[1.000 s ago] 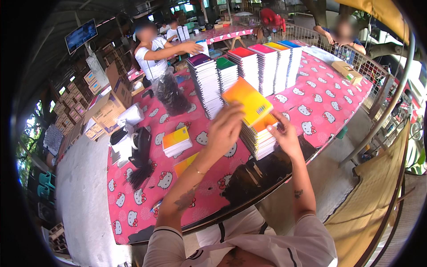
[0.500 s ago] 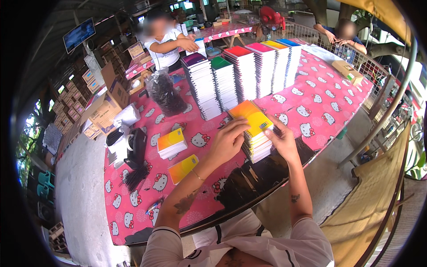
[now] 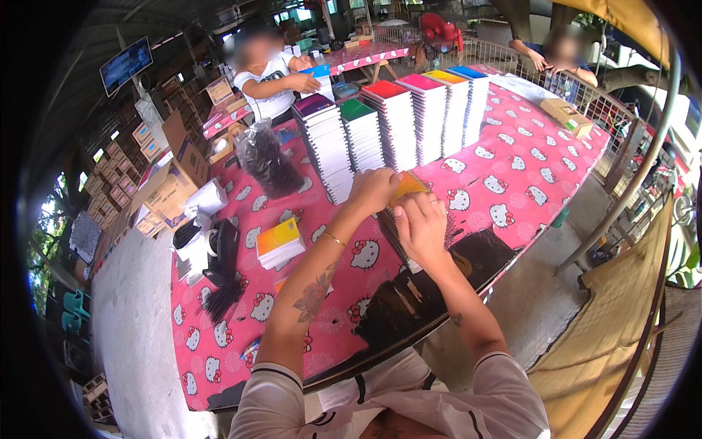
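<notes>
A stack of yellow-orange spiral notebooks [image 3: 411, 184] stands at the table's near edge, in front of me, its black coils along the side. My left hand [image 3: 374, 192] is curled over its far left part. Across the top and near right side lies my right hand [image 3: 422, 225], fingers bent over the covers. Both hands cover most of the yellow top. Left of my left forearm sits a small pile of orange-yellow booklets [image 3: 279, 245]. Another yellow booklet is almost hidden under that forearm.
Tall notebook stacks stand beyond my hands, including purple [image 3: 325, 150], green [image 3: 363, 135] and red [image 3: 395, 124]. A clear bag of black coils [image 3: 270, 161] is left of them. Across the table, a person holds blue-covered notebooks [image 3: 318, 80]. An open carton [image 3: 172, 190] stands left.
My left hand has slid to the stack's far end, and my right hand has moved from its right side onto its top. The other person's blue-covered notebooks have tilted into fuller view.
</notes>
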A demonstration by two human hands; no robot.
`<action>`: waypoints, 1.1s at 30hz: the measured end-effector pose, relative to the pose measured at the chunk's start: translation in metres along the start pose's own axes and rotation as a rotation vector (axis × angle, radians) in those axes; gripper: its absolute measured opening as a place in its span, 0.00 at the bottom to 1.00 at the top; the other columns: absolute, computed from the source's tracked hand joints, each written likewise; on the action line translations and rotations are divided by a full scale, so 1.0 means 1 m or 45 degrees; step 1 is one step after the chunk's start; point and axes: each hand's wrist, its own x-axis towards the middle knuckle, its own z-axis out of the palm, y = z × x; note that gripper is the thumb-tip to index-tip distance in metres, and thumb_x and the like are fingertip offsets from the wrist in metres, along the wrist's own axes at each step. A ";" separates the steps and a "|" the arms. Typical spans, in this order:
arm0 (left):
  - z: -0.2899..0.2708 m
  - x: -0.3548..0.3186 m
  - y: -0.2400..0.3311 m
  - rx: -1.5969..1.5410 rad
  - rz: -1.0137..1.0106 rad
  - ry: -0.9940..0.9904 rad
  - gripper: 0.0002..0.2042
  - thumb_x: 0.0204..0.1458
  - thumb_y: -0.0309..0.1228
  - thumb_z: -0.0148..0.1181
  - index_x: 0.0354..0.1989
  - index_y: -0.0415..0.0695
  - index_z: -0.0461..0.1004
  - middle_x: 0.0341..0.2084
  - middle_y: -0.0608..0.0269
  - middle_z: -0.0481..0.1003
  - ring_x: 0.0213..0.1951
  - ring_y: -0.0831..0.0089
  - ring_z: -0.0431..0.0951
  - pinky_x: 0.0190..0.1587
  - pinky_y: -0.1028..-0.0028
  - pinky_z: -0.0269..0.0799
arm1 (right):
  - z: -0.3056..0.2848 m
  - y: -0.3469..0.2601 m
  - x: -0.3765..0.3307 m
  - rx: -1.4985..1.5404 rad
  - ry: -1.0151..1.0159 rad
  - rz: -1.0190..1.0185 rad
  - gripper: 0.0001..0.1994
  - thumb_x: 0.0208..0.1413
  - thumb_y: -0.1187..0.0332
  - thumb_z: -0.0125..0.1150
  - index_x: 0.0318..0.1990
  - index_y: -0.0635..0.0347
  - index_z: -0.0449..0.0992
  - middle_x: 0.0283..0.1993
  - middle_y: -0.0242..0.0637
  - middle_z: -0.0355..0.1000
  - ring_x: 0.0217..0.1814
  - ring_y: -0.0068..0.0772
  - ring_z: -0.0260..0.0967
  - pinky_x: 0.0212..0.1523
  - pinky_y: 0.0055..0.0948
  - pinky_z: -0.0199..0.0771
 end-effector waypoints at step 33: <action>0.008 -0.324 -0.156 0.029 -0.254 0.308 0.12 0.58 0.26 0.60 0.50 0.42 0.77 0.39 0.49 0.81 0.35 0.51 0.83 0.38 0.61 0.79 | 0.094 -0.090 -0.170 0.944 -0.922 0.718 0.23 0.55 0.71 0.66 0.60 0.60 0.72 0.52 0.44 0.74 0.53 0.42 0.75 0.50 0.36 0.75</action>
